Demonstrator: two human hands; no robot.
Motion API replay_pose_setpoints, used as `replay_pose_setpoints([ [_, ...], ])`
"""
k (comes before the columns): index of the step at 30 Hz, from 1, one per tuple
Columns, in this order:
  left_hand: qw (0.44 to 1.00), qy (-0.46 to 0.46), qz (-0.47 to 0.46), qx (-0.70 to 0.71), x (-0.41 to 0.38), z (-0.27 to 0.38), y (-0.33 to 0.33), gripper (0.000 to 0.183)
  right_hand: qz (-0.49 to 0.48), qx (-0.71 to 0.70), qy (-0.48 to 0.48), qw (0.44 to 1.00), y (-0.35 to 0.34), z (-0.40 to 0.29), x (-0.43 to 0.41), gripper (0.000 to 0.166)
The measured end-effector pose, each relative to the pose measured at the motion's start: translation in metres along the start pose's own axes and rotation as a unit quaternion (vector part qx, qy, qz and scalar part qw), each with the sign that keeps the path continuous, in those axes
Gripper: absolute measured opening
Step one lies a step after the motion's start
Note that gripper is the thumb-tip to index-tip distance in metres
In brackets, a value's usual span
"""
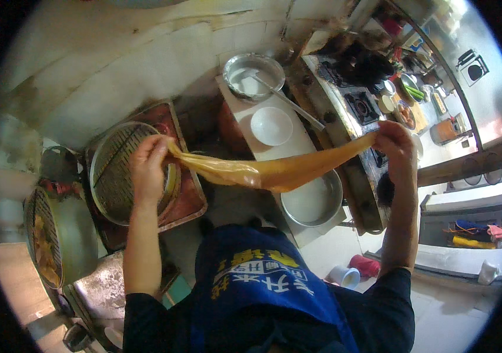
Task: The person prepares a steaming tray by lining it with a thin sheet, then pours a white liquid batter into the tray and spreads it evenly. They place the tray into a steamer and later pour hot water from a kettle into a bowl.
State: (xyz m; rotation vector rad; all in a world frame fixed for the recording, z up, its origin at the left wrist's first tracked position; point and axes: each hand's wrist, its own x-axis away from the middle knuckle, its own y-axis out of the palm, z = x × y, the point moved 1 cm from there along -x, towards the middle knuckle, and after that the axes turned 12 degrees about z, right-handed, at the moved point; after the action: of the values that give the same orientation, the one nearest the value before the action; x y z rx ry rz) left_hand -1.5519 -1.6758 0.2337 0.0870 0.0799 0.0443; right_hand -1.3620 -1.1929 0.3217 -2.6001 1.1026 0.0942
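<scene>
A thin, wet, yellow-brown sheet (277,170) is stretched between my two hands and sags in the middle. I cannot tell whether it is cloth or a food skin. My left hand (149,161) pinches its bunched left end above a round steamer tray (121,176) with a slatted base. At the other end, my right hand (394,141) grips a corner near the stove's edge. Below the sheet's right half, a wide metal basin (315,205) is partly covered by it. Behind the sheet stands a white bowl (271,126).
A metal pot (237,73) holds white contents and a long-handled ladle (297,108). The steamer tray rests on a red tray (189,200). A second steamer (74,242) stands at left. To the right is a gas stove (361,108); farther off are bowls of food (405,115).
</scene>
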Motion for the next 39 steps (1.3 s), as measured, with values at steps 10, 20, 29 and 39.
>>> replay_pose_setpoints([
  [10, 0.987, 0.049, 0.147, -0.053, 0.014, 0.03, -0.088, 0.021, 0.052, -0.056, -0.092, 0.993, 0.009, 0.034, -0.026, 0.019],
  [20, 0.957, 0.108, 0.262, -0.068, 0.061, 0.071, -0.145, 0.02, -0.012, -0.124, -0.061, 0.99, 0.065, 0.02, -0.034, 0.023],
  [29, 0.906, 0.073, 0.396, -0.13, 0.156, 0.08, -0.215, 0.023, -0.125, -0.105, -0.033, 0.986, 0.163, 0.009, -0.008, 0.018],
  [39, 0.887, -0.01, 0.448, -0.11, 0.194, 0.054, -0.285, 0.018, -0.24, -0.047, -0.053, 0.968, 0.281, 0.008, 0.013, 0.016],
])
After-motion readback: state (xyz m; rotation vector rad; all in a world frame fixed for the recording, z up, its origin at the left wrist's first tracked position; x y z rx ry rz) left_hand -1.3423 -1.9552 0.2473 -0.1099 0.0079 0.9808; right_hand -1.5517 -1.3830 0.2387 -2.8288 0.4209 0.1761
